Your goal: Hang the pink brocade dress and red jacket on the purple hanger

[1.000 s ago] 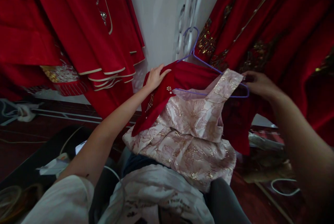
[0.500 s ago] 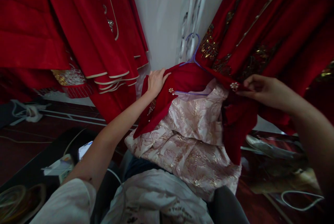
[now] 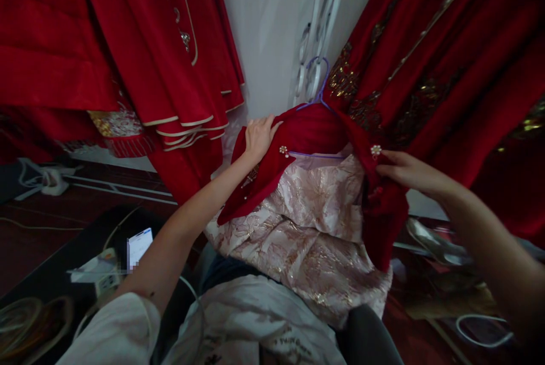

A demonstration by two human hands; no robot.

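A red jacket [image 3: 315,124] hangs on a purple hanger [image 3: 322,92] over a pink-and-gold brocade dress [image 3: 315,240], which drapes across my lap. My left hand [image 3: 260,139] grips the jacket's left shoulder, with the fingers folded over the cloth. On the other side, my right hand [image 3: 402,171] pinches the jacket's front edge beside a pearl flower button [image 3: 375,150]. A matching flower ornament [image 3: 283,151] sits on the left front edge. The jacket fronts are parted, so the dress's upper part shows between them.
Red garments with pale trim [image 3: 170,70] hang at the left, and sequinned red garments [image 3: 426,70] at the right. White hangers [image 3: 313,70] hang against the pale wall. A lit phone [image 3: 139,247] and a power strip [image 3: 108,274] lie on a dark surface at the left.
My right hand has moved left, bringing the jacket's right front edge inward with it. My left hand keeps its place on the shoulder. The camera view has shifted slightly.
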